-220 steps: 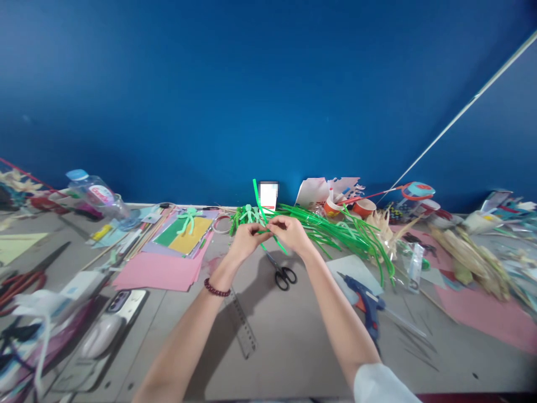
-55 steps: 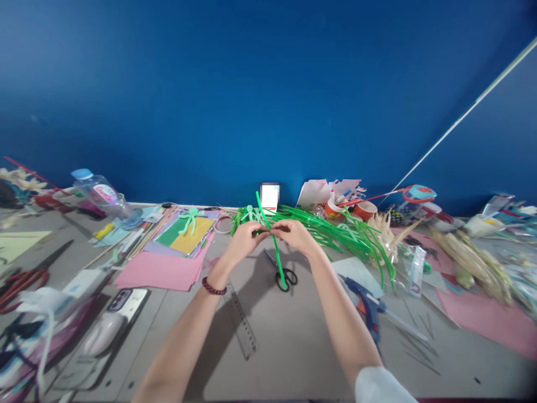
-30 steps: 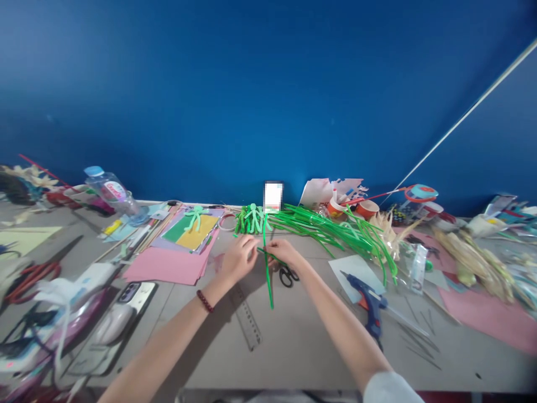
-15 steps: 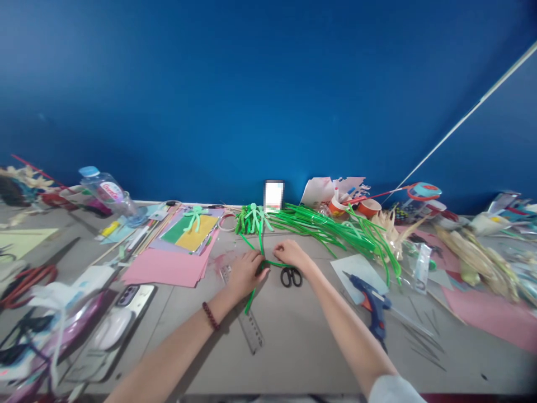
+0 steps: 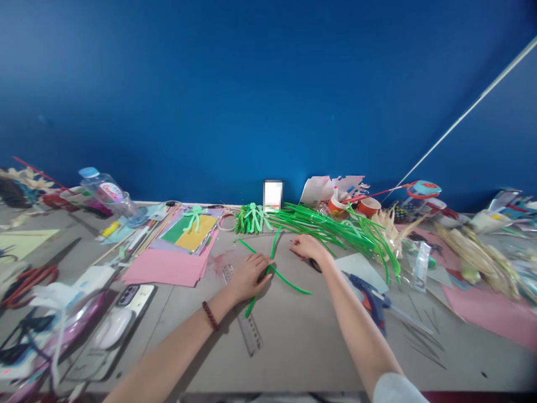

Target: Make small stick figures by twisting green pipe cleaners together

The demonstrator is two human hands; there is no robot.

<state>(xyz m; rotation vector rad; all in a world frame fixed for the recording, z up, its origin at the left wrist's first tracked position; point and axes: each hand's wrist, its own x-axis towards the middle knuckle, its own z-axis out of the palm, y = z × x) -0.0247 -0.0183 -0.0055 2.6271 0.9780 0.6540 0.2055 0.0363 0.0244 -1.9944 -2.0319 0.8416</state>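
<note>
Fuzzy green pipe cleaners (image 5: 293,284) cross near the middle of the table, their ends spreading in several directions. My left hand (image 5: 251,274) is closed on them at the crossing, and its fingers hide part of the joint. To the right, my right hand (image 5: 309,249) is apart from these stems, with its fingers curled together; what they hold, if anything, is hidden. Black scissors (image 5: 314,265) show only in part beneath my right wrist. A clear ruler (image 5: 251,334) lies under the stems and my left hand.
Green pipe-cleaner figures (image 5: 253,218) stand at the back beside a bundle of loose green stems (image 5: 327,224). Pink paper (image 5: 168,267) and a phone (image 5: 100,336) lie left. A blue glue gun (image 5: 373,302) rests beyond my right forearm, near thin dark sticks (image 5: 422,341).
My right hand has moved right, off the green stem it was near; that stem now slants down to the right. The scissors have shifted right. My left hand has moved slightly right with the stems.
</note>
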